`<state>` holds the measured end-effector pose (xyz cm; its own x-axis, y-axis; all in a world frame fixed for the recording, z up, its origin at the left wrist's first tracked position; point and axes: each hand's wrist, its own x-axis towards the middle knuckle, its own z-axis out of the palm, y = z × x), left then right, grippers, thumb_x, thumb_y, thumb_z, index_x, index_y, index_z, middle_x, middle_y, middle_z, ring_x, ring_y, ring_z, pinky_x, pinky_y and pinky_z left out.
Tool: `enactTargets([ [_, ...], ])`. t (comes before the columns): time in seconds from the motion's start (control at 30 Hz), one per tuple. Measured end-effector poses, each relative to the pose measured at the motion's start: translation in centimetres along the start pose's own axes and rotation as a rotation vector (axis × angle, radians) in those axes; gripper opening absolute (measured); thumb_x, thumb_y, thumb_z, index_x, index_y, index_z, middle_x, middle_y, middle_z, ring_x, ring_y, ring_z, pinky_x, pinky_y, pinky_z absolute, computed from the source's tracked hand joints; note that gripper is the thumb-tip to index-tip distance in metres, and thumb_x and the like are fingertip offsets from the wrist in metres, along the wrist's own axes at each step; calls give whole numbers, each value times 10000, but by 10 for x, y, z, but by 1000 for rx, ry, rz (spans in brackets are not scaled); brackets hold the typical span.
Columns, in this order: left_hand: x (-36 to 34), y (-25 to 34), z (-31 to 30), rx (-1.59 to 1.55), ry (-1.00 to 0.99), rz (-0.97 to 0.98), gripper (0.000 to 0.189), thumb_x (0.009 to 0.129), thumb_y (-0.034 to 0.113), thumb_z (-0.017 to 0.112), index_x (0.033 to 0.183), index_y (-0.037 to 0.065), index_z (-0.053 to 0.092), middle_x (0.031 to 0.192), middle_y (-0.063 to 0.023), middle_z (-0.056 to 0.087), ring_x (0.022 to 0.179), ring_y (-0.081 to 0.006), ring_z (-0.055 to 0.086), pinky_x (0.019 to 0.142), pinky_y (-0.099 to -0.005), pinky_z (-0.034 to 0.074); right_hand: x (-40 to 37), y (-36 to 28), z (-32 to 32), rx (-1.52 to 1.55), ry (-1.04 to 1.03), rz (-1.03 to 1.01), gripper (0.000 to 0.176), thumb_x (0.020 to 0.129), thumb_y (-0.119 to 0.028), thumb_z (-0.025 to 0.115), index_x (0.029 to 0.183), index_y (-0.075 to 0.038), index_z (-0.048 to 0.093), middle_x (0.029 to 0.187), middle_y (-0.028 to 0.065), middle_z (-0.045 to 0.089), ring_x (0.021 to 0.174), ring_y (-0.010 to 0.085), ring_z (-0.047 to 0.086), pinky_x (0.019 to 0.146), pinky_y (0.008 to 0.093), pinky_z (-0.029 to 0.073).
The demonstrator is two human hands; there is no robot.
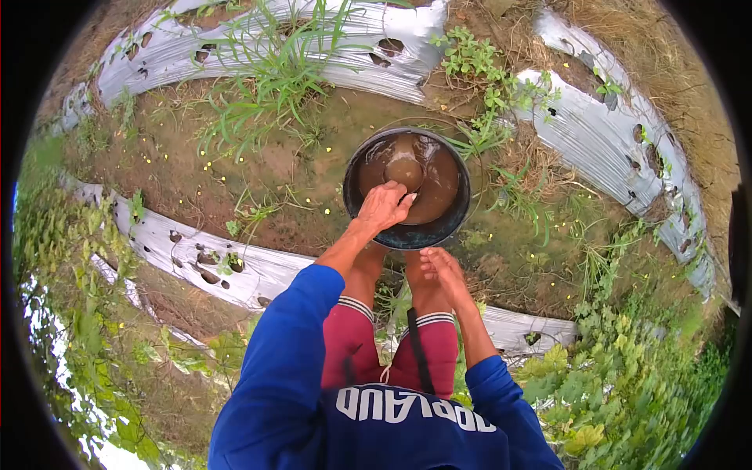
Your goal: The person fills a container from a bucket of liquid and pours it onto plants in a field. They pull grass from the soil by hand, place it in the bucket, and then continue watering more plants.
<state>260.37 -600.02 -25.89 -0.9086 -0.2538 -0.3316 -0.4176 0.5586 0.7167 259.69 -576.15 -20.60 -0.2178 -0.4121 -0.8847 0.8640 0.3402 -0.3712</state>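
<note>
A dark bucket [464, 188] of muddy brown liquid [440, 184] stands on the ground in front of my legs. My left hand [384, 207] reaches over its near-left rim, fingers pinched at the edge of a small round cup [403, 168]. That cup sits at the liquid's surface and appears full of the same brown liquid. Just outside the bucket's near rim, at the right, hovers my right hand [443, 269], its fingers loosely bent and a little apart with nothing in them.
Strips of silvery plastic sheet [376, 82] with torn holes cover the beds on both sides of the dirt path [258, 153]. Tall grass [274, 82] grows beyond the bucket. A leafy weed [474, 63] stands to its upper right, and dense vines [627, 376] fill the near right.
</note>
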Motion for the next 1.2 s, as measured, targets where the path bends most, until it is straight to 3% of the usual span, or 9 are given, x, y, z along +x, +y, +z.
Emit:
enactTargets([
  [0.17, -16, 44, -43, 37, 33, 122, 210, 842, 167, 681, 756, 2, 584, 739, -172, 578, 710, -398, 596, 629, -469, 478, 16, -23, -6, -48, -41, -60, 367, 980, -412, 522, 1161, -100, 593, 1063, -4, 591, 924, 110, 561, 793, 273, 464],
  [0.3, -14, 87, -93, 22, -18, 141, 223, 838, 172, 692, 754, 2, 576, 736, -155, 570, 693, -372, 594, 618, -447, 470, 20, -85, 13, -103, 45, -119, 502, 973, -503, 470, 1280, -109, 514, 1223, 37, 528, 1041, 169, 516, 860, 323, 443],
  [0.4, 0, 113, -133, 73, -60, 152, 206, 823, 194, 683, 781, 1, 624, 791, -152, 612, 748, -357, 620, 660, -448, 503, 36, -131, 31, -128, 46, -278, 520, 985, -520, 432, 1309, -118, 498, 1268, 43, 522, 1067, 178, 521, 884, 325, 437],
  [0.5, 25, 118, -162, 118, -46, 266, 193, 822, 175, 704, 784, 14, 605, 751, -143, 578, 702, -361, 603, 613, -434, 481, 55, -179, 44, -67, -44, -403, 538, 983, -533, 430, 1320, -118, 494, 1244, 42, 540, 1070, 171, 536, 890, 321, 435],
  [0.53, 37, 116, -172, 133, -52, 310, 188, 816, 176, 707, 794, 15, 613, 757, -141, 581, 714, -358, 607, 616, -430, 487, 65, -192, 47, -87, -59, -406, 476, 1010, -466, 386, 1284, -99, 518, 1229, 86, 493, 1099, 199, 530, 873, 342, 462],
  [0.7, 115, 95, -208, 157, -114, 386, 182, 806, 175, 709, 801, 16, 621, 773, -140, 584, 735, -357, 610, 621, -426, 493, 119, -244, 71, 27, -38, -366, 561, 1008, -503, 380, 1393, -98, 428, 1289, 53, 549, 1091, 177, 566, 920, 346, 455],
  [0.77, 161, 75, -213, 114, -82, 491, 194, 812, 177, 702, 776, 12, 606, 757, -148, 571, 706, -363, 597, 600, -447, 472, 143, -272, 85, 153, 44, -312, 476, 1007, -462, 368, 1275, -98, 516, 1206, 43, 552, 1030, 169, 558, 836, 342, 460],
  [1.07, 339, -8, -220, 159, -380, 266, 323, 841, 284, 614, 834, -38, 639, 738, -256, 619, 707, -434, 606, 638, -472, 471, 304, -309, 114, 354, 133, -206, 522, 1007, -496, 308, 1295, -98, 486, 1212, 65, 560, 879, 185, 630, 758, 338, 513],
  [1.2, 386, -23, -220, 247, -482, 142, 361, 849, 309, 591, 902, -42, 656, 767, -266, 630, 748, -425, 617, 681, -478, 479, 345, -330, 119, 420, 162, -102, 538, 996, -512, 315, 1293, -98, 488, 1215, 69, 559, 925, 211, 623, 762, 370, 519],
])
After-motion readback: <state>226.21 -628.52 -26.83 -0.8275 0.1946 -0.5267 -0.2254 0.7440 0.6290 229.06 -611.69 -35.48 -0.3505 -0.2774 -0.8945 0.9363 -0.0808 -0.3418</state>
